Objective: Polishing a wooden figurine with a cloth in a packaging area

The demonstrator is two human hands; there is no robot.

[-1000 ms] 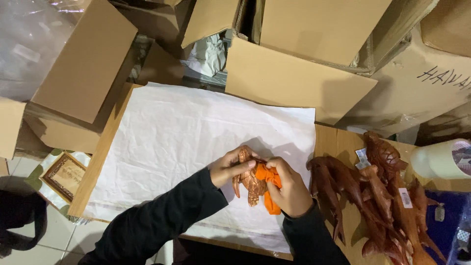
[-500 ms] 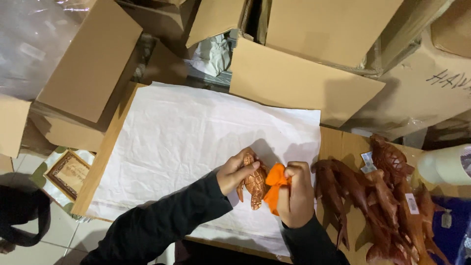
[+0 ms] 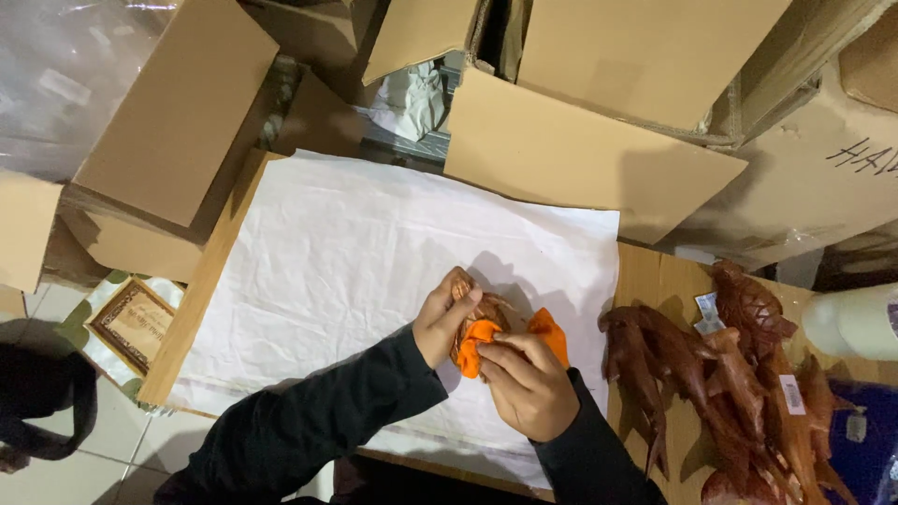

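Note:
My left hand [image 3: 442, 318] grips a small brown wooden carving [image 3: 479, 310] over a sheet of white paper [image 3: 355, 271] spread on a wooden table. My right hand [image 3: 526, 383] presses an orange cloth [image 3: 482, 337] against the carving, and part of the cloth sticks out behind the fingers. Both sleeves are black. Most of the carving is hidden by my hands and the cloth.
A pile of dark brown wooden carvings [image 3: 730, 374] with small tags lies on the table [image 3: 655, 281] to the right. Open cardboard boxes [image 3: 580, 150] crowd the back and left. A white cylinder [image 3: 856, 318] sits at the far right. A framed picture [image 3: 131, 323] lies on the floor.
My right hand has shifted left, bringing the orange cloth onto the front of the carving. My left hand still holds the carving in about the same spot.

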